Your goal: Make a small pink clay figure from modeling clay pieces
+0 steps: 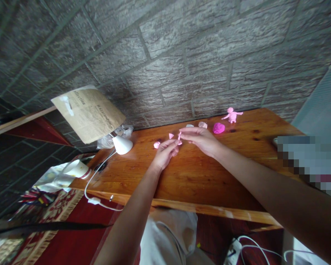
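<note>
Over the wooden table (193,176), my left hand (165,152) and my right hand (200,139) meet, both pinching one small strip of pink clay (179,137). Small pink clay bits lie close by: one (156,144) left of my left hand, one (171,135) just above it. Behind my right hand rest pale clay pieces (202,124), a bright pink clay lump (218,127), and a little pink clay figure (232,115) with arms outstretched near the wall.
A white lamp head (122,144) with its white cable (95,176) sits at the table's left end, beside a brown printed paper (88,112) and a plastic bag. A grey brick wall backs the table. A blurred object (309,158) lies at right.
</note>
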### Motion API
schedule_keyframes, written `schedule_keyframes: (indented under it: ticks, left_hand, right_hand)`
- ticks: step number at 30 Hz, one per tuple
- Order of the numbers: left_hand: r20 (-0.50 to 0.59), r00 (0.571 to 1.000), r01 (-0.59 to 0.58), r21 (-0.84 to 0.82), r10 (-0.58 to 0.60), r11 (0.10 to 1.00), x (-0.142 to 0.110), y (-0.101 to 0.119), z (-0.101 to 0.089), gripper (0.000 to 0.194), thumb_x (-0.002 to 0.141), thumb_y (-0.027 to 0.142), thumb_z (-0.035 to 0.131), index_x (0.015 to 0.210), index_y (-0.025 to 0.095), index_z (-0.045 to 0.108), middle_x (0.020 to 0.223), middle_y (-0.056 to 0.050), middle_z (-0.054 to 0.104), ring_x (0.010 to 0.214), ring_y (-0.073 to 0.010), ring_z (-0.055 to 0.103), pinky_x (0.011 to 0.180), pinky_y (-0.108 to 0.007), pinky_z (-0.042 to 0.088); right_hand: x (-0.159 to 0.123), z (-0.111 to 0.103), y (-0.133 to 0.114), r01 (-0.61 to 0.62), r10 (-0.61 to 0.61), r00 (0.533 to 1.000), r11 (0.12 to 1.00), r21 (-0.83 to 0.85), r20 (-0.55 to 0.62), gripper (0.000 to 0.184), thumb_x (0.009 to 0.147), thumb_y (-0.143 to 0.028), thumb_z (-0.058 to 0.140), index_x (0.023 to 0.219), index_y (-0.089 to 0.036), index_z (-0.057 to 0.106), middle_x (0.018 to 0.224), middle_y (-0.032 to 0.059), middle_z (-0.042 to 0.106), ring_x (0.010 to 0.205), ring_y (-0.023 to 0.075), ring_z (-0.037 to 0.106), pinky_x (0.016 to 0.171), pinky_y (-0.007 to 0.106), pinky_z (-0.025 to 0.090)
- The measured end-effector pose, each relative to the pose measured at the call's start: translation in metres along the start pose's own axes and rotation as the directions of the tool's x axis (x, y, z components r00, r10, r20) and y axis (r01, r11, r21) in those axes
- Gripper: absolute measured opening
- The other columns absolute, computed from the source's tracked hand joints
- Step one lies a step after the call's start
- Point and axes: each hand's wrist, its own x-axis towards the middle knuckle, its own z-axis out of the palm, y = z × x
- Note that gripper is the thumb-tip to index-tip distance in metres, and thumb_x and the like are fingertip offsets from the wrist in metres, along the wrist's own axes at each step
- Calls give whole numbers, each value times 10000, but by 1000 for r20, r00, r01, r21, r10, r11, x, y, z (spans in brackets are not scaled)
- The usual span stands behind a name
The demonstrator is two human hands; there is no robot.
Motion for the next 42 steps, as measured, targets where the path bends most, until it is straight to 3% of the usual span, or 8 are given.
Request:
schedule_keyframes:
  ticks: [9, 20, 30, 42]
  left_hand:
    - [20, 1000, 2, 26, -2, 1000, 0, 0, 1, 369, 662, 469, 867, 772, 135, 755, 498, 49, 490, 468, -37, 335, 480, -220, 210]
    - [29, 999, 22, 42, -24, 999, -1, 1, 0, 386, 644, 478, 875, 769, 133, 754, 494, 47, 499, 467, -39, 333, 479, -223, 208]
    - [24, 999, 27, 61, -28, 998, -1, 1, 1, 393, 643, 485, 868, 789, 133, 770, 513, 39, 505, 482, -42, 340, 484, -226, 207]
    - [42, 999, 21, 76, -24, 997, -1, 0, 0, 380, 663, 483, 854, 766, 128, 763, 535, 29, 513, 498, -45, 354, 493, -222, 215]
  right_hand:
    - [2, -1, 2, 61, -59, 998, 997, -48, 34, 378, 606, -400, 884, 924, -214, 802, 1016, 78, 773, 956, 239, 692, 815, 371, 491]
    - [0, -1, -2, 52, -49, 998, 997, -53, 48, 381, 606, -377, 879, 942, -215, 798, 981, 76, 786, 961, 246, 705, 829, 378, 496]
    - [0, 1, -1, 45, -43, 998, 998, -45, 39, 391, 609, -460, 868, 920, -230, 806, 964, 67, 780, 883, 211, 683, 689, 318, 445]
    - [0, 2, -2, 48, -45, 997, 998, -41, 55, 369, 631, -507, 841, 876, -233, 807, 987, 67, 771, 846, 181, 632, 667, 301, 403]
